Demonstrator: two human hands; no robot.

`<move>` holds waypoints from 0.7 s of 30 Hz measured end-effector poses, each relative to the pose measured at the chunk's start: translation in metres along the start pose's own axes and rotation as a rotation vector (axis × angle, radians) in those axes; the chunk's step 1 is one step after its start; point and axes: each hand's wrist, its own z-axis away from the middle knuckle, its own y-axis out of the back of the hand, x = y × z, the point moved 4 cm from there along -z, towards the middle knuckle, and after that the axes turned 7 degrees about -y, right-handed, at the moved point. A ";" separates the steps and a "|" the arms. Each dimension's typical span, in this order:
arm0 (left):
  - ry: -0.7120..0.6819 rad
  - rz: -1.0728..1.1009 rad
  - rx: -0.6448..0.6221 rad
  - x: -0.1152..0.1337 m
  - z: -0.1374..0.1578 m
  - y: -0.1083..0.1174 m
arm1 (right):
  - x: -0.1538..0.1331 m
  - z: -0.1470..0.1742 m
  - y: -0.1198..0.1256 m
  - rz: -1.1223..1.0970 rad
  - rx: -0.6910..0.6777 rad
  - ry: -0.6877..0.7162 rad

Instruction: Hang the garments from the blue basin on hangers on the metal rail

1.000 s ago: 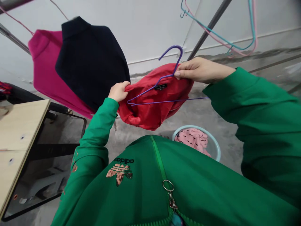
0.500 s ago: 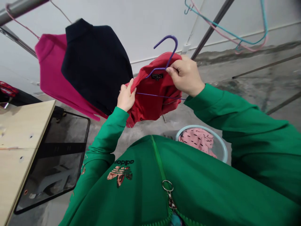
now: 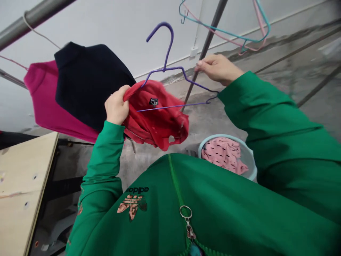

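Note:
A red jacket (image 3: 160, 121) hangs bunched from my left hand (image 3: 117, 105), whose fingers are closed round its shoulder or collar edge. A purple hanger (image 3: 174, 67) has its left end inside the jacket; its right arm and end are bare, outside the cloth. The hook points up. My right hand (image 3: 220, 69) is above the hanger's right end, thumb and fingers pinched together, with nothing visible in them. The hanger's tip lies close to my right green cuff; whether they touch I cannot tell. A label shows inside the collar.
A dark sweater (image 3: 87, 81) and a magenta sweater (image 3: 44, 96) hang at left from a metal rail (image 3: 39, 19). Blue and pink hangers (image 3: 226, 33) hang upper right, near a slanting pole (image 3: 213, 32). Below stands a light-blue basin (image 3: 252, 156) holding pink cloth (image 3: 222, 154). A wooden tabletop (image 3: 23, 170) is lower left.
My right hand has let go of the hanger and collar and moved right. The hanger's right arm now shows outside the jacket, whose right side has dropped. My left hand moved left with the jacket.

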 end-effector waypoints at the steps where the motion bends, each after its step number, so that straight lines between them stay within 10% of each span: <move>1: 0.003 -0.005 0.007 0.002 -0.001 0.008 | 0.020 0.007 0.003 -0.002 0.087 -0.098; 5: 0.006 -0.057 0.006 0.017 -0.002 0.026 | 0.078 0.067 -0.026 -0.191 0.279 -0.485; 11: 0.063 -0.159 -0.065 0.027 0.005 0.037 | 0.094 0.150 -0.136 -0.553 0.115 -0.683; 17: 0.069 -0.096 0.051 0.015 0.014 0.054 | 0.037 0.174 -0.236 -0.660 -0.234 -0.626; 21: 0.070 -0.040 0.063 0.017 0.023 0.055 | -0.016 0.156 -0.271 -0.442 -0.217 -0.365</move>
